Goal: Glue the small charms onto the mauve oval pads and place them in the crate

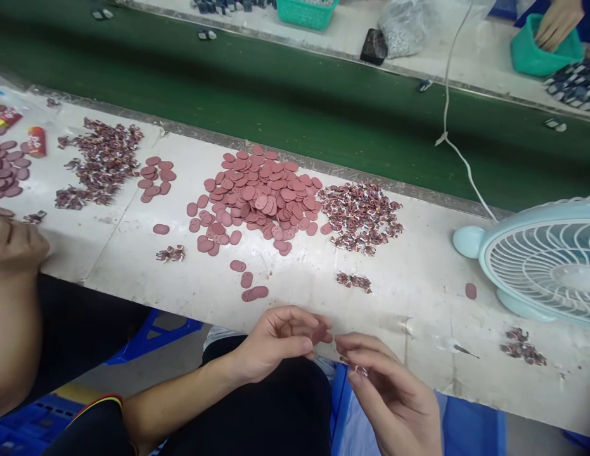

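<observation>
My left hand [280, 339] pinches a reddish-brown oval disc [318, 332] between thumb and fingers, just over the table's front edge. Close by on the right, my right hand [387, 386] grips a small brown-and-white piece [360, 371] at its fingertips; its exact kind is too small to make out. Ahead lies a large heap of the same oval discs [270, 190], with a few loose discs [247, 279] nearer me. Beside the heap is a pile of small brown-and-white pieces [364, 215], and a little cluster of them [354, 282] sits in front.
A pale blue fan [542, 253] stands at the right, its white cord [466, 168] crossing the green belt [275, 101]. Another person's hand [14, 237] rests at the left; across the belt, a hand [558, 25] reaches into a green basket [523, 50].
</observation>
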`<state>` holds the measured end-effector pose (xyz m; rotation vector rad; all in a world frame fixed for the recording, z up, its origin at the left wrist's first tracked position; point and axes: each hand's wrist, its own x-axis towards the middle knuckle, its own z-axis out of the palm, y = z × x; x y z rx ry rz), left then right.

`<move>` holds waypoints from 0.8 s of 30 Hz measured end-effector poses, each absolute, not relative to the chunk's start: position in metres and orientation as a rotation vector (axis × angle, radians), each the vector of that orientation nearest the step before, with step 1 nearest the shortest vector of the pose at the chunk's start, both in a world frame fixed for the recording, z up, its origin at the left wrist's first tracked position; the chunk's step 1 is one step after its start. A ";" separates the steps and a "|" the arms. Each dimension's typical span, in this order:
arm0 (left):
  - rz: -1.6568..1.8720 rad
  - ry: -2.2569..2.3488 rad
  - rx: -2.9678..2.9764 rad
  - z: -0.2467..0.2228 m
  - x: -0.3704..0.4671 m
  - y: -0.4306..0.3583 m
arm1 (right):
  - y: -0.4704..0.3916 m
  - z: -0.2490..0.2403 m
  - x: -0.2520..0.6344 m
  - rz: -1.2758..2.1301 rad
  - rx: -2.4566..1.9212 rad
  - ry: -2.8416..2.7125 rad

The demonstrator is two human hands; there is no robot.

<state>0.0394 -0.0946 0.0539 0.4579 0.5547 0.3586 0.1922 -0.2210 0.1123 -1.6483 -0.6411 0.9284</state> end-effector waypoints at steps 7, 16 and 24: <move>0.349 0.523 0.444 0.056 0.041 -0.098 | -0.210 0.108 0.184 0.883 -1.635 -0.745; 0.290 0.569 0.477 0.057 0.041 -0.100 | -0.215 0.102 0.190 1.006 -1.686 -0.757; 0.310 0.579 0.506 0.060 0.045 -0.106 | -0.215 0.105 0.193 1.070 -1.713 -0.711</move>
